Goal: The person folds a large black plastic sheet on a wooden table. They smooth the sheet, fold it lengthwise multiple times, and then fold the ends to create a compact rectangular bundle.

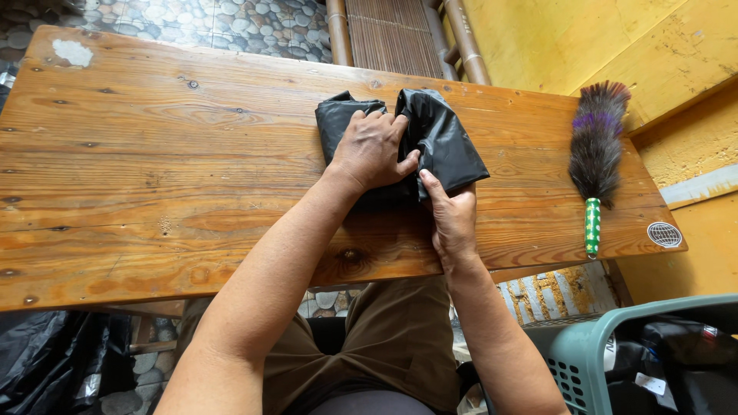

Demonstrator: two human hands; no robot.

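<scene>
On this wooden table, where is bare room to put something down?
Bare: the table left of the black plastic bag, and the strip between bag and feather duster. Crowded: the middle, where left hand and right hand grip the bag.

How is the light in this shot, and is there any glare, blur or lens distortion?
Head view: soft, even daylight, sharp throughout; faint sheen on the black plastic bag under the left hand and right hand; wide-angle lens bows the wooden table edges; feather duster casts hardly any shadow.

Head cam, steep downward, close-up
</scene>
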